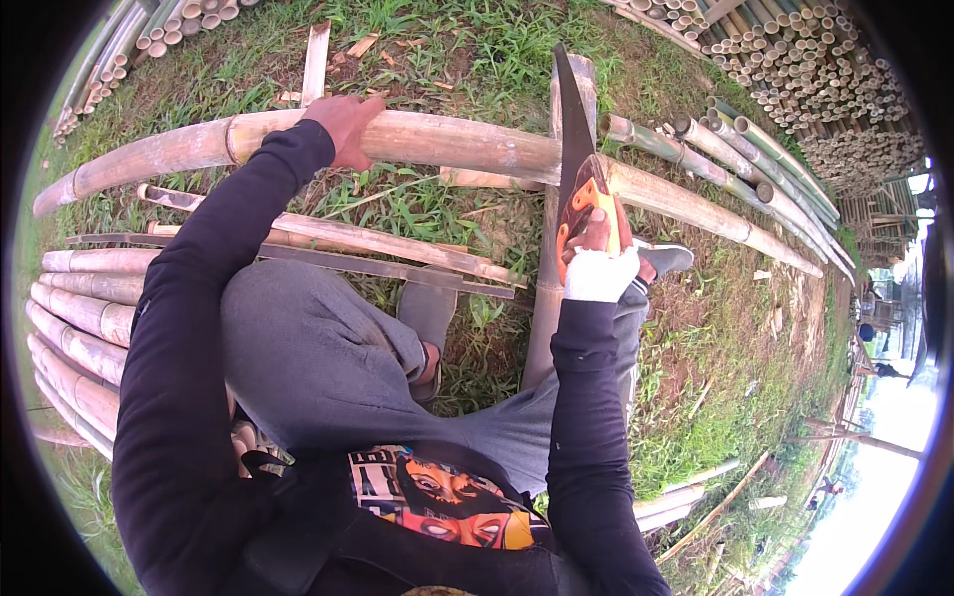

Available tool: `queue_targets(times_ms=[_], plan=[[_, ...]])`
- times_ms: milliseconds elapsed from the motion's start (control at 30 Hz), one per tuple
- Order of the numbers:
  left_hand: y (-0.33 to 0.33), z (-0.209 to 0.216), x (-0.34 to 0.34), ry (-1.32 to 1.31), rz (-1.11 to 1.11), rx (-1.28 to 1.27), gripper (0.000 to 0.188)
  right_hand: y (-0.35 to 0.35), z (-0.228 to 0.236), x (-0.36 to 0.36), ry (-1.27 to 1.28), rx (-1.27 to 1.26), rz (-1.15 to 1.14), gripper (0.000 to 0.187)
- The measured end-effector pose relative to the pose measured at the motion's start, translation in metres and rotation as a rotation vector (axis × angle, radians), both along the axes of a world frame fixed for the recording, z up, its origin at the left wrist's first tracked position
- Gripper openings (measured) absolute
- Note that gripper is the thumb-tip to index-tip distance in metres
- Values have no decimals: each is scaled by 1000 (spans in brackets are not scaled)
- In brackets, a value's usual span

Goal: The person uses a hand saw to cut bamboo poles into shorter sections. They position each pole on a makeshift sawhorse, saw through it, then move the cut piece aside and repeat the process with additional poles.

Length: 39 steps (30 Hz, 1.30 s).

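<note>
A long, thick bamboo pole (447,139) runs from left to right in front of me. My left hand (348,129) presses down on it left of the middle, its fingers bent over the pole. In my right hand (596,243) is a handsaw (574,129) with an orange and yellow handle, my fingers wrapped round the grip. The dark blade points away from me and crosses the pole; whether its teeth have cut in cannot be made out. White material covers my right wrist. Under the pole, near the saw, lies a bamboo crosspiece (545,328).
Split bamboo strips (338,233) lie between the pole and my legs. Several bamboo poles (84,318) are at my left, more poles (755,164) at the right. A large bamboo stack (835,89) stands far right. My foot (666,256) is beside the saw, on grassy ground.
</note>
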<state>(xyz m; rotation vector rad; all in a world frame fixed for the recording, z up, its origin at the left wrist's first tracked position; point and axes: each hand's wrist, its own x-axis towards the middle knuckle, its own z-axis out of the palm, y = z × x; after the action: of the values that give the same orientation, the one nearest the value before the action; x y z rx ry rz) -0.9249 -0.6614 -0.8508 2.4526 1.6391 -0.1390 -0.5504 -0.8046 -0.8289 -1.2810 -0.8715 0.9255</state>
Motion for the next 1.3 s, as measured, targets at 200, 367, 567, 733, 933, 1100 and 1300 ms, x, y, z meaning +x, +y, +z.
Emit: queue_targets(times_ms=[200, 367, 567, 733, 933, 1100, 1300], plan=[[5, -6, 0, 26, 21, -15, 87, -176, 17, -2, -151, -90, -78, 83], [6, -11, -1, 11, 19, 3, 87, -126, 20, -10, -222, -57, -89, 80], [1, 1, 0, 15, -5, 58, 85, 19, -14, 5, -99, -18, -91, 47], [0, -2, 1, 33, 11, 25, 87, -135, 8, -1, -227, -129, -98, 72], [7, -11, 0, 22, 22, 3, 89, -144, 28, -21, -273, -169, -108, 91], [3, -4, 1, 13, 33, -10, 88, 7, 5, 8, -14, -66, -14, 44], [0, -4, 1, 0, 17, 35, 85, -1, -6, 3, -196, 63, 9, 52]])
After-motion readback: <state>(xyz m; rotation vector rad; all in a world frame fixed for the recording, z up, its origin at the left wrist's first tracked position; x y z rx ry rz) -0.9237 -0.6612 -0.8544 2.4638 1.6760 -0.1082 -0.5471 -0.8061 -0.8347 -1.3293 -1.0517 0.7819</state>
